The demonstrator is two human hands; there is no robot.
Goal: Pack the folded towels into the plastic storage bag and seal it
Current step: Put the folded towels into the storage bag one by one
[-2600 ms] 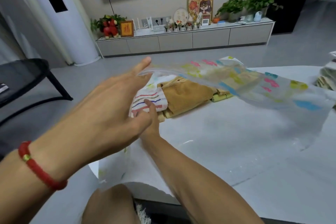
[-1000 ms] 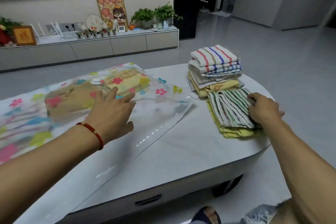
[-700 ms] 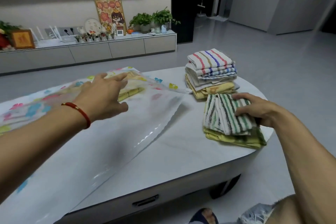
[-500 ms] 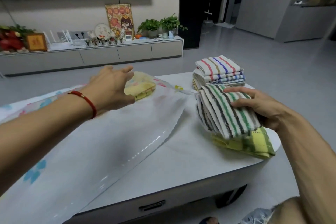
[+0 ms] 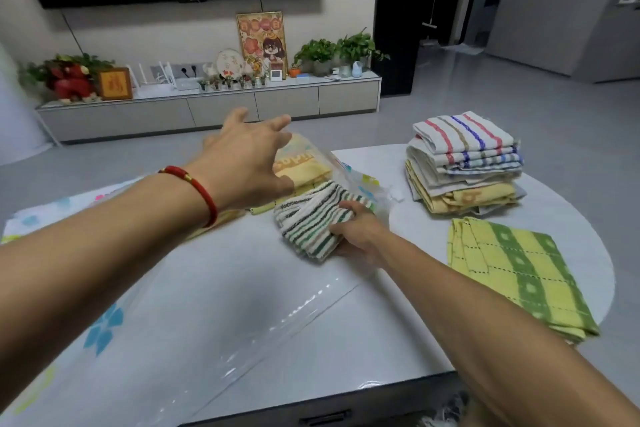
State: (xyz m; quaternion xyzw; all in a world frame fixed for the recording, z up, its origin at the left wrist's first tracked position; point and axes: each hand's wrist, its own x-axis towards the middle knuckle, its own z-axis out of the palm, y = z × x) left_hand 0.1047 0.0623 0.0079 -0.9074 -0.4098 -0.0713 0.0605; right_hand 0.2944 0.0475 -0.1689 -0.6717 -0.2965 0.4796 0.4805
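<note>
One striped towel clutched in right hand, right at bag mouth, pointing left into it. Left hand spread, fingers loose, lifting upper flap.

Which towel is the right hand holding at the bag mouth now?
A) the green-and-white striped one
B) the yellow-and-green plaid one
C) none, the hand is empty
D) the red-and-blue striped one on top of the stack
A: the right hand curls its fingers round the folded green-and-white striped towel at the opening of the plastic storage bag, while the yellow-and-green plaid towel lies flat on the table, untouched.
</note>
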